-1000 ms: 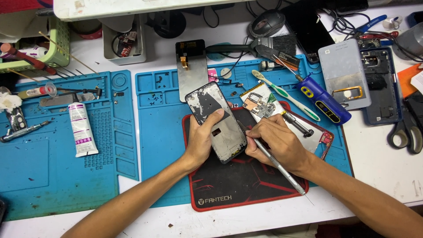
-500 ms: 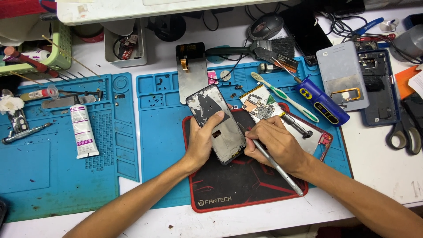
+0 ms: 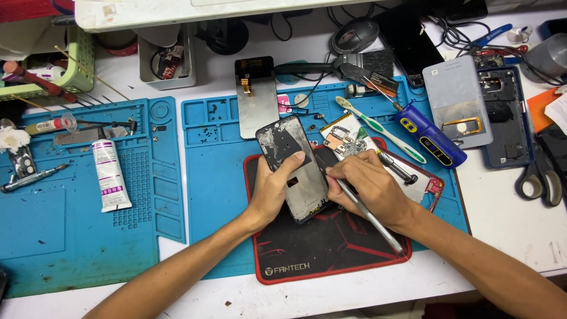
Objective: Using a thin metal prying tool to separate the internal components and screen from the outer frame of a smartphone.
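Head view: my left hand (image 3: 273,192) grips the opened phone frame (image 3: 293,167), tilted above the black mat (image 3: 331,248). My right hand (image 3: 369,186) pinches a metal tool (image 3: 372,217), tip at the frame's right edge.

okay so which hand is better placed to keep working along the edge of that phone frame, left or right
Right, most likely. The right hand holds the metal tool like a pen, its tip at the phone frame edge. The left hand is wrapped around the frame, propping it tilted above the black mat.
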